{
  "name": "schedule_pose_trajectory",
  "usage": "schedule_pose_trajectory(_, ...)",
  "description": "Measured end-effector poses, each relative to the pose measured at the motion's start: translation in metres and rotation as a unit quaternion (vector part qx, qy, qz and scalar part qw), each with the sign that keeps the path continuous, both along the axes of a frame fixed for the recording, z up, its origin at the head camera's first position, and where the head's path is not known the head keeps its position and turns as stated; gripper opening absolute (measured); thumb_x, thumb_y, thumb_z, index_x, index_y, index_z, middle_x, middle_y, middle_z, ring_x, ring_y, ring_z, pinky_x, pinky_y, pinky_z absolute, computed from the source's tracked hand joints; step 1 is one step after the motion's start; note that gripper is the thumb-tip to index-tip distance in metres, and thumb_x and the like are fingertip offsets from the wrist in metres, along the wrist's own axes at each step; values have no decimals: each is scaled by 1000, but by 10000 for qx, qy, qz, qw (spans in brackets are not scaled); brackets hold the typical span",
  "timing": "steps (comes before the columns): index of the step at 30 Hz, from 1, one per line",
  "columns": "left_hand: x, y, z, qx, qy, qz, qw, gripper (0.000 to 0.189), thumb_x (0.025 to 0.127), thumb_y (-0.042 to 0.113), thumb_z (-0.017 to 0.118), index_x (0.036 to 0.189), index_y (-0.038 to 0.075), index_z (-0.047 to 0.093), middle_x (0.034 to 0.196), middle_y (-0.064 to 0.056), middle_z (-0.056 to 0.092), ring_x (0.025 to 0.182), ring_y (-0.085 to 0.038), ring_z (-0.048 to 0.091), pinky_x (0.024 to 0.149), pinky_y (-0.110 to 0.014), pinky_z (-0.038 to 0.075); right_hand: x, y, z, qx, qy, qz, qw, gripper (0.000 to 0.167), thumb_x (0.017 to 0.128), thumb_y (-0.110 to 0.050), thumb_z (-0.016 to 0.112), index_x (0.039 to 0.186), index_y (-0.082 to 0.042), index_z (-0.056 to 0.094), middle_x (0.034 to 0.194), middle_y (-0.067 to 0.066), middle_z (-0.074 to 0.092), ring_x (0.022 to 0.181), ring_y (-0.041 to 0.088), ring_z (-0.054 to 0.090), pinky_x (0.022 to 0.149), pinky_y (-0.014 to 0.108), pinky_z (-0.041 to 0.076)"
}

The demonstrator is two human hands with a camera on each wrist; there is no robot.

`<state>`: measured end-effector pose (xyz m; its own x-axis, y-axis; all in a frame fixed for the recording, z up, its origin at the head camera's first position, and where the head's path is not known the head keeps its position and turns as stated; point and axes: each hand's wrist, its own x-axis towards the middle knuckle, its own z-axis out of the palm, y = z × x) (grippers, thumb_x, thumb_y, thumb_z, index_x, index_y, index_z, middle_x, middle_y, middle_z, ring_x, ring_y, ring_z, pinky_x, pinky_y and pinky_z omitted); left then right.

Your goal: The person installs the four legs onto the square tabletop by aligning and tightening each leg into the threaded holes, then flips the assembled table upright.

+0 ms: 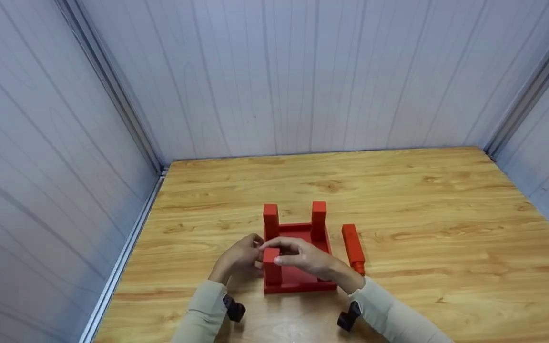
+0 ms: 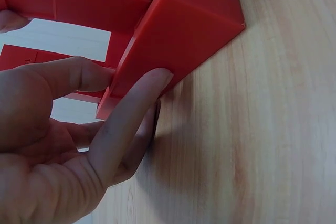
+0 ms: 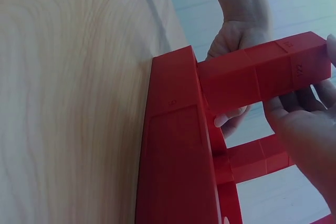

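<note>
A yellowish wood-grained table (image 1: 422, 228) fills the lower scene, its far edge meeting a pale, ribbed back wall (image 1: 274, 71); similar panels rise at either side, with a grey metal corner strip (image 1: 122, 105) on the left. Near the table's front sits a square, shallow red plastic tray (image 1: 298, 287), with three red square-section posts standing at its corners: a far-left post (image 1: 270, 219), a far-right post (image 1: 319, 219) and a near-left post (image 1: 272, 272). A loose red post (image 1: 352, 245) lies on the table just right of the tray. Both forearms, in pale sleeves, angle inward. The left hand (image 1: 243, 255) has its grip pinching the tray's left wall; the right hand (image 1: 310, 257) bends across the tray, its grip clasping the near-left post's upper end between thumb and fingers.
</note>
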<state>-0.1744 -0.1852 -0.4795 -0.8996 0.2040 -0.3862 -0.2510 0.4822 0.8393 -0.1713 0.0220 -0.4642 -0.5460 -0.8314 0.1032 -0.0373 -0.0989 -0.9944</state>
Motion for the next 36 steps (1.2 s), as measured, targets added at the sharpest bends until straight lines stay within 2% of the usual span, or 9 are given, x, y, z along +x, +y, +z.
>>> schedule_pose_trajectory(5,0,0,0,-159,138,-19,9998,41,80,1,57,120,-2,49,110,-17,55,88,-24,57,70,-35,56,-1,0,-2,-95,-132,60,9998,39,96,-12,54,133,-2,50,139,19,46,117,20,54,100,33,47)
schedule_pose_trajectory(16,0,2,1,-55,121,3,9999,39,81,-1,56,119,-3,48,109,-18,55,85,-27,60,66,-39,58,-1,1,-4,-236,-184,101,9995,40,97,-11,53,135,-1,48,138,19,46,119,19,53,101,33,47)
schedule_pose_trajectory(23,-1,3,3,-213,255,-64,9994,41,81,-1,53,121,-4,48,112,-19,55,87,-23,58,71,-39,58,-2,1,-6,-328,-165,64,9993,41,96,-12,55,134,0,48,137,19,48,119,20,54,100,32,47)
schedule_pose_trajectory(28,-1,3,2,-182,189,-58,9996,41,82,-1,53,122,-4,47,112,-19,55,89,-24,58,71,-40,58,-3,1,-8,-336,-123,76,9993,40,96,-12,55,134,0,49,137,17,48,119,20,53,99,32,48)
schedule_pose_trajectory(36,0,3,1,-30,82,-22,10000,39,83,-2,52,121,-3,47,110,-18,55,87,-24,58,71,-42,59,-2,1,-5,-421,-303,172,9985,40,96,-10,54,134,2,47,138,18,45,119,20,52,99,31,48)
